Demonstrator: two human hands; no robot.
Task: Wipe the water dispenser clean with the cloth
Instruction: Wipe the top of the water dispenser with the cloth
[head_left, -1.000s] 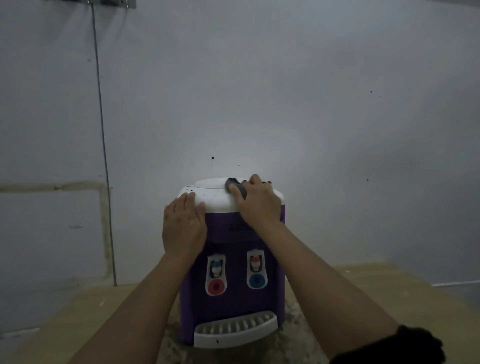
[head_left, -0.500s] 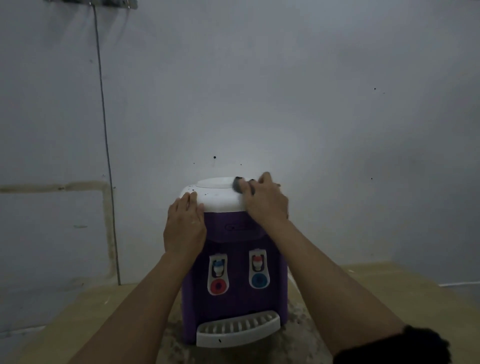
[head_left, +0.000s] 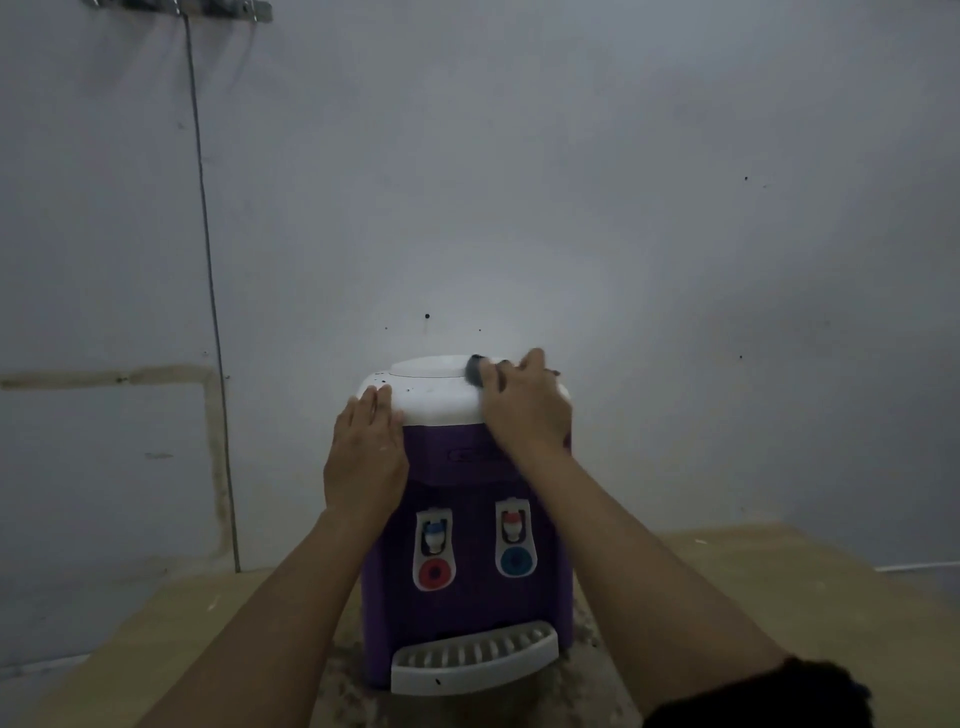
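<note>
A small purple water dispenser (head_left: 467, 597) with a white top (head_left: 436, 397), two taps and a white drip tray (head_left: 472, 657) stands on a wooden table against the wall. My left hand (head_left: 366, 457) lies flat against its upper left corner, fingers straight. My right hand (head_left: 527, 402) lies on the right part of the white top, pressing a dark cloth (head_left: 474, 369) onto it. Only a small dark edge of the cloth shows past my fingers; my hand hides the remainder. A few dark specks dot the white top.
The wooden table (head_left: 779, 597) reaches to both sides of the dispenser, with a dusty patch around its base. A plain grey wall (head_left: 623, 208) stands right behind. A thin cable (head_left: 208, 291) runs down the wall at the left.
My right hand has slid the cloth a little to the right across the white top. My left hand has stayed on the left corner.
</note>
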